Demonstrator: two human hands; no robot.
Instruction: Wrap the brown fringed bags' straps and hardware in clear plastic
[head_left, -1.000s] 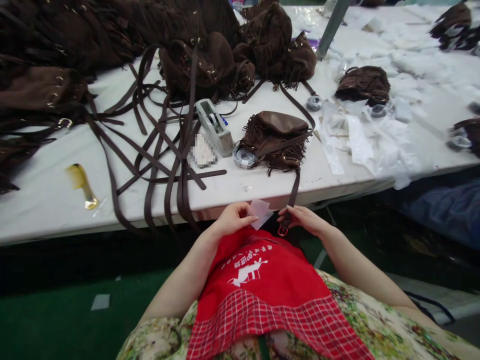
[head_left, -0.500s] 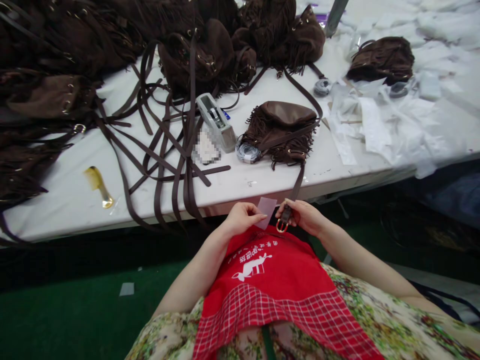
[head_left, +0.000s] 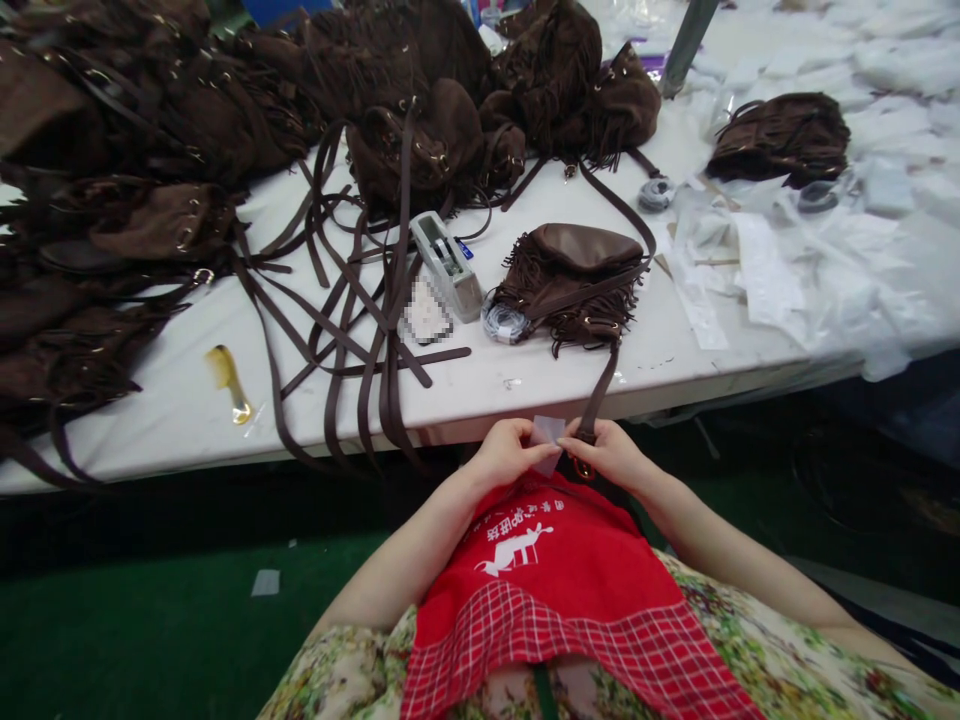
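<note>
Between my hands is a small translucent sheet [head_left: 549, 431], pinched at its left side by my left hand [head_left: 508, 452]. The fingertips of my right hand [head_left: 611, 452] touch its right edge, while that hand also grips the end of a dark brown strap [head_left: 602, 385]. A gold buckle [head_left: 584, 468] hangs below my right fingers. The strap runs up over the table edge to a brown fringed bag [head_left: 581, 262] lying on the table. At the bag's left sits a coiled grey bundle [head_left: 504, 322] with a white band.
A grey tape dispenser [head_left: 448, 265] stands left of the bag. Several loose straps [head_left: 390, 390] hang over the table's front edge. A yellow comb [head_left: 229, 383] lies farther left. Piled brown bags [head_left: 420, 120] fill the back, and clear plastic and white papers [head_left: 765, 280] cover the right.
My hands have come together, and my right fingertips now meet the sheet. The buckle has turned and is partly hidden by my right hand. The whole view has shifted slightly.
</note>
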